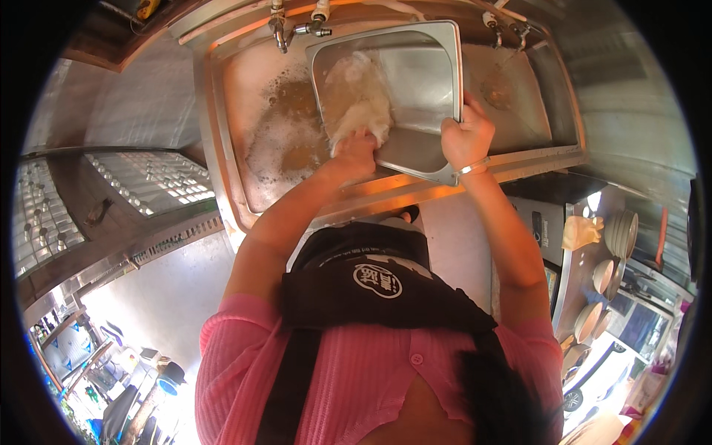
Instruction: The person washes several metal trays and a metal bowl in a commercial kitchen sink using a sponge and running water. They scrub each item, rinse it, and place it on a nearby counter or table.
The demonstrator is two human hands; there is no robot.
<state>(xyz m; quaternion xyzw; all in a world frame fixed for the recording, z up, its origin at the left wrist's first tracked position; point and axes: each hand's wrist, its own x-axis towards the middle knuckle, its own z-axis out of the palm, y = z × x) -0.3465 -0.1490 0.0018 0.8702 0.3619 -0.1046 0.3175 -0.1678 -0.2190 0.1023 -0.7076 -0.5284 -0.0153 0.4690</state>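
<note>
A deep rectangular stainless-steel pan (420, 69) is held tilted over the sink, its inside towards me. My right hand (470, 133) grips its right rim, thumb over the edge, with a bracelet at the wrist. Inside the pan, my left hand (356, 150) presses on a pale, wet, bunched cloth (364, 114); its fingers are partly sunk in the material. Below and to the left of the pan, foamy water (278, 128) fills the left basin.
Metal taps (278, 28) hang over the left basin, and more taps (495, 30) over the right basin (517, 83). A slotted metal rack (150, 178) stands at left. On the right, a pale rubber glove (582, 232) and stacked bowls (620, 233) rest on a steel counter.
</note>
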